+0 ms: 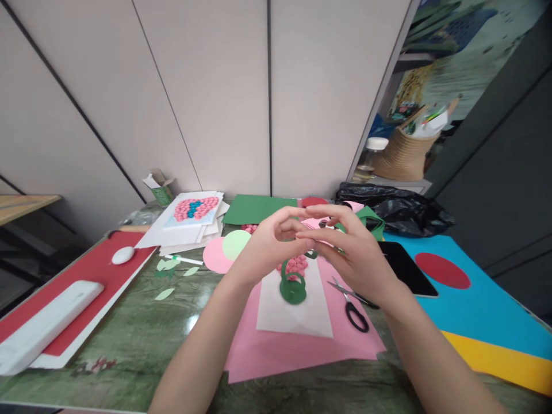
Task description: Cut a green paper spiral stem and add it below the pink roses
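Note:
My left hand [276, 241] and my right hand [353, 247] meet in the air above the pink sheet, fingers bent and fingertips together. Between them they pinch the end of a green paper spiral [293, 292], which dangles below in a curl; the fingers hide most of the held end. Beneath lies a white sheet of paper [297, 319] bearing a cluster of pink paper rosettes [295, 265], partly covered by the spiral. Black-handled scissors [356, 315] rest on the pink paper [263, 356], below my right hand.
Leaf cut-outs [164, 294], paper circles [218, 256] and a finished rosette picture [196, 208] lie to the left. A white glue gun-like long device [56, 322] sits on red card [125, 282]. On the right are a black tablet [405, 267], blue card [466, 305] and a black bag [401, 210].

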`<state>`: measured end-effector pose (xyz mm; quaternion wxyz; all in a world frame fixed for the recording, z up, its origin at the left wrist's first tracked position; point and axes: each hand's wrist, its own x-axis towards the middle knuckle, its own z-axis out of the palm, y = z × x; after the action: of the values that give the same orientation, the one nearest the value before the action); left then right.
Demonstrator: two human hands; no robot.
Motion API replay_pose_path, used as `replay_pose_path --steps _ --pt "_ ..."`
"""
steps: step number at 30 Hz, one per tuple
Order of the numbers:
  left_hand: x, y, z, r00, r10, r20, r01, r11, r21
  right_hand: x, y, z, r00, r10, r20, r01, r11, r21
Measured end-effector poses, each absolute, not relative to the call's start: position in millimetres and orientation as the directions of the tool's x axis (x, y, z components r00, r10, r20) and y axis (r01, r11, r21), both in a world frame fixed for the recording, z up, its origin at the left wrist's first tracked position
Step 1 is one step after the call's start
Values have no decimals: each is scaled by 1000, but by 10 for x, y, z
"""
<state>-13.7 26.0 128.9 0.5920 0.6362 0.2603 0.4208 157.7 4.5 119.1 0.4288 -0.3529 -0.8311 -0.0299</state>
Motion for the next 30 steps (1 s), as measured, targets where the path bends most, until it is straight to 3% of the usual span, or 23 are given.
replay_pose_path --steps 10,16,24,30 --pt "-118 244 1271 540 809 235 -110 -208 972 1583 56 1180 -194 554 810 633 701 -328" --pt "-120 265 1234 577 786 224 -99 -205 974 1586 55 1186 -189 584 789 620 694 -366" --pt "-84 230 1252 584 789 188 -83 -172 982 1568 56 1174 -222 569 792 638 699 -323" --pt "-91 254 1230 516 821 244 -228 -143 963 1578 44 1200 -224 552 803 635 708 -309"
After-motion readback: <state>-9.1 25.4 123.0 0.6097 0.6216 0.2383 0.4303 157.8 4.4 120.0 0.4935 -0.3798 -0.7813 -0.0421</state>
